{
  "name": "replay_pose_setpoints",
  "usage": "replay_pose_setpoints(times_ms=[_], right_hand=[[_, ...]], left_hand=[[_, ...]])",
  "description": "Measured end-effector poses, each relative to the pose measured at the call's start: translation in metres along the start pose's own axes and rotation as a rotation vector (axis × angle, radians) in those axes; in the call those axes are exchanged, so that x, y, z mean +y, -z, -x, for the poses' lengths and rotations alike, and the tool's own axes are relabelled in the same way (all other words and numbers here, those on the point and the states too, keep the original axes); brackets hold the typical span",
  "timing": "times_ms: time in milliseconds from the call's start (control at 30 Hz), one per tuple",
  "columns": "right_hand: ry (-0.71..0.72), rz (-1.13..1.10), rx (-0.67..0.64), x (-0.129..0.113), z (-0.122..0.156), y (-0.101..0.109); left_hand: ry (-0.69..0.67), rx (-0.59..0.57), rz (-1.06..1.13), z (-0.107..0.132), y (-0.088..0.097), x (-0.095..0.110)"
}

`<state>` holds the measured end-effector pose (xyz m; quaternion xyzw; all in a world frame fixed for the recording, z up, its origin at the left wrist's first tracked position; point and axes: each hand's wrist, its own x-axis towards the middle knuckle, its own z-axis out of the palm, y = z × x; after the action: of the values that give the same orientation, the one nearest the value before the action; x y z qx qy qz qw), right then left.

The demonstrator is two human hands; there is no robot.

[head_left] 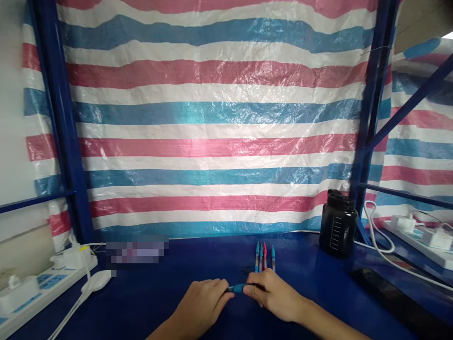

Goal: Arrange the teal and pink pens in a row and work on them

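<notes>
Head camera view, clock directions read from the pen in the person's hands: at nine o'clock, a white power strip (pixel 53 282) carries white plugs (pixel 21 290) along the left side of a dark blue tabletop (pixel 141 302), with a rounded white device (pixel 101 281) just beside it. A blue post (pixel 67 118) rises between ten and eleven. Toward ten, a flat item (pixel 138 250) is masked by blocks of pixels, too obscured to identify.

At the center of the clock, the left hand (pixel 206 298) pinches one end of a blue pen (pixel 238 288) between thumb and fingers; the right hand (pixel 278 293) grips the other end, both holds narrow, the pen nearly level between them. Small dark pieces (pixel 245 270) lie just beyond, near twelve, and a striped red, white and blue tarpaulin (pixel 219 146) hangs behind. Toward one o'clock, four more pens (pixel 265 250), three blue and one pink, lie side by side, the right hand blocking their near ends from sight.

A black bottle (pixel 336 226) with white measuring marks stands upright at two o'clock, lid on; its dark wall conceals the contents. Beside it are a second blue post (pixel 371 118) and a looping white cable (pixel 392 246). Between two and three, another power strip (pixel 440 255) bears plugs. Past three, a black slab-shaped object (pixel 396 300) lies flat.
</notes>
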<state>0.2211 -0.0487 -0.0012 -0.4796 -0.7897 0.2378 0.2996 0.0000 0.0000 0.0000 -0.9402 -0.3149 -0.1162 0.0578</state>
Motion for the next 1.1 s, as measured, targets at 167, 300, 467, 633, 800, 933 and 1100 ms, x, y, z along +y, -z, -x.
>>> replay_pose_setpoints(times_ms=[167, 300, 467, 633, 800, 933, 1100], right_hand=[[0.003, -0.167, 0.169, -0.005, -0.002, -0.001], [0.067, -0.194, 0.2, -0.01, 0.001, -0.003], [0.18, -0.017, 0.098, -0.019, 0.008, -0.004], [0.305, 0.271, -0.075, -0.025, 0.012, -0.003], [0.286, 0.343, -0.106, -0.026, 0.012, -0.001], [0.262, 0.349, -0.1, -0.028, 0.013, 0.001], [0.234, 0.335, -0.061, -0.024, 0.013, -0.002]], left_hand=[[-0.048, 0.128, 0.184, 0.002, 0.002, 0.001], [-0.032, 0.161, 0.306, 0.003, -0.002, -0.002], [0.08, 0.11, 0.661, 0.0, -0.004, -0.003], [0.224, 0.069, 1.028, -0.004, -0.013, -0.002], [0.218, 0.038, 1.164, -0.007, -0.022, 0.001], [0.219, -0.007, 1.171, -0.006, -0.019, 0.005], [0.249, -0.11, 1.105, -0.002, -0.011, 0.008]])
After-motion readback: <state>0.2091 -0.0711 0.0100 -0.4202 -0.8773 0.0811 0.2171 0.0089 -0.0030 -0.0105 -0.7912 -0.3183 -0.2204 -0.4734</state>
